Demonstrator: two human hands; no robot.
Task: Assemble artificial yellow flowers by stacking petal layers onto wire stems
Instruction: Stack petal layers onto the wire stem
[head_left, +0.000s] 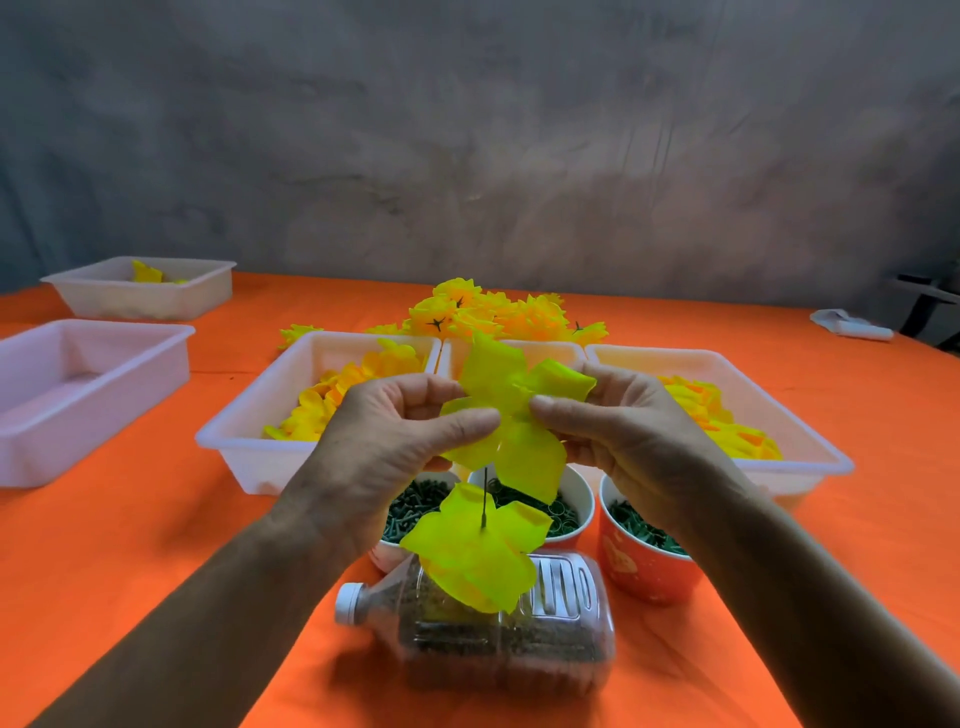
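Observation:
Both hands are raised over the table's middle. My left hand (410, 431) and my right hand (618, 431) pinch a yellow petal layer (511, 415) between thumbs and fingers from either side. A thin dark wire stem (484, 499) hangs down from that layer. A second yellow petal layer (478, 551) sits lower on the stem, above a clear plastic bottle. The stem's top end is hidden by the petals.
White trays of yellow petals stand at centre (249, 415) and right (810, 441). Finished yellow flowers (498, 312) are piled behind. Cups of small green parts (644, 566) and a lying bottle (498, 634) sit near me. Two more trays (78, 405) stand left on the orange cloth.

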